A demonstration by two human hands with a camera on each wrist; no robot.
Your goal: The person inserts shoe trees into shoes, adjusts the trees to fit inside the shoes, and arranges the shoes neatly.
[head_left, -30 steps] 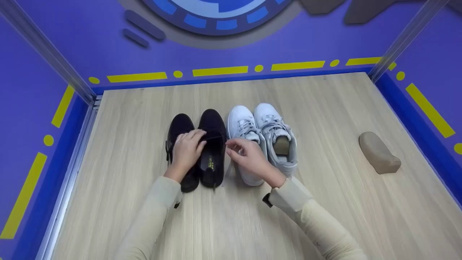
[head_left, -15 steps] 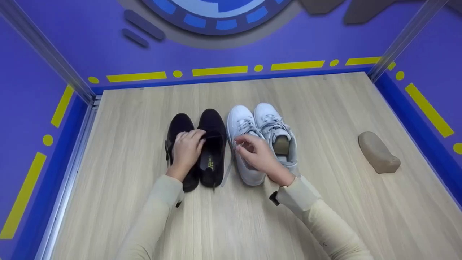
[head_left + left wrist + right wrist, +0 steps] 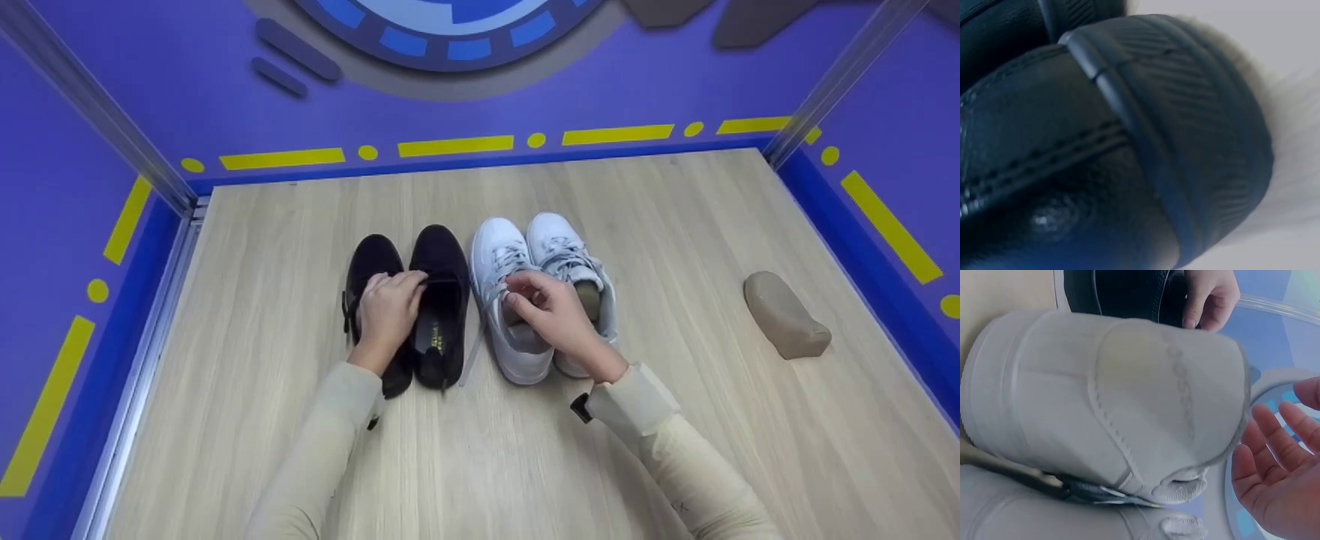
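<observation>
A pair of black buckled shoes lies on the wooden table, the left shoe partly under my left hand. That hand's thumb and fingers pinch the edge of the right black shoe near its opening. A black heel fills the left wrist view. My right hand hovers above the left white sneaker, fingers loosely curved, thumb apart, nothing between them. In the right wrist view a sneaker's heel stands beside these fingers. The right white sneaker has a brown object inside.
A brown foot-shaped form lies at the right of the table. A loose grey lace hangs between the two pairs. Purple-blue panels with metal corner posts enclose the back and sides.
My right hand has moved right and slightly away from me, from between the pairs to above the white sneakers. My left hand stays in place at the black shoes.
</observation>
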